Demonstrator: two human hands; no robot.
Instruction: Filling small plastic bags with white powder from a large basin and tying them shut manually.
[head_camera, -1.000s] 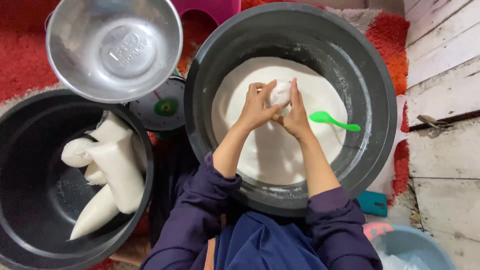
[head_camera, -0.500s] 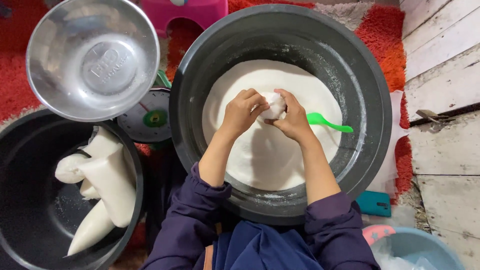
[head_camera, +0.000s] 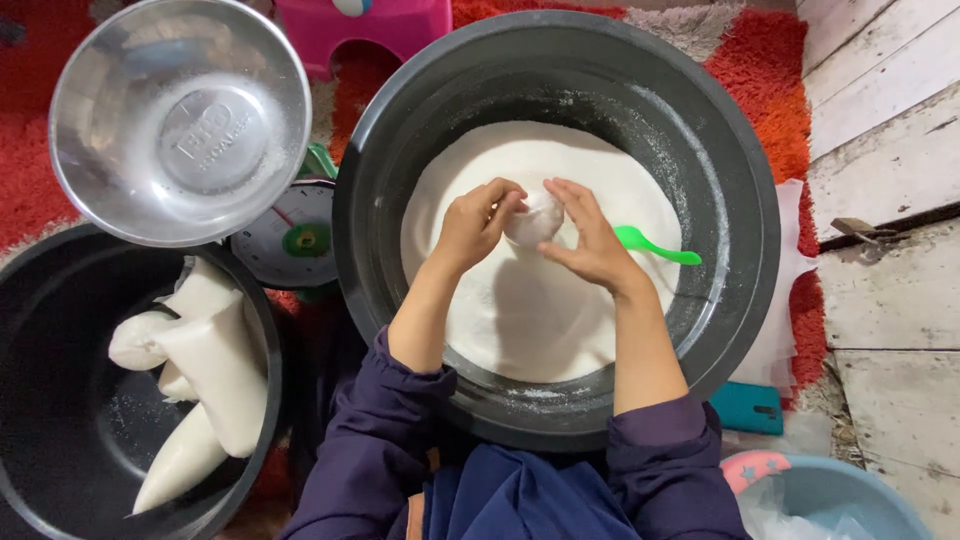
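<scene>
The large round dark-grey plastic basin (head_camera: 740, 150) holds a smooth bed of fine white powder (head_camera: 520, 320) with a bright green plastic spoon (head_camera: 655, 246) lying on it. Above the powder, the left hand (head_camera: 472, 222) and right hand (head_camera: 592, 240) curl closed around a small white powder-filled pouch (head_camera: 532, 218). The black tub (head_camera: 40, 400) alongside holds plump white filled bags (head_camera: 200, 360); the shiny steel bowl (head_camera: 180, 120) sits on a scale.

black tub (head_camera: 60, 330) cut off at left, blue basin (head_camera: 850, 490) cropped at bottom, spoon (head_camera: 655, 247) partly hidden by right hand (head_camera: 590, 240)
</scene>
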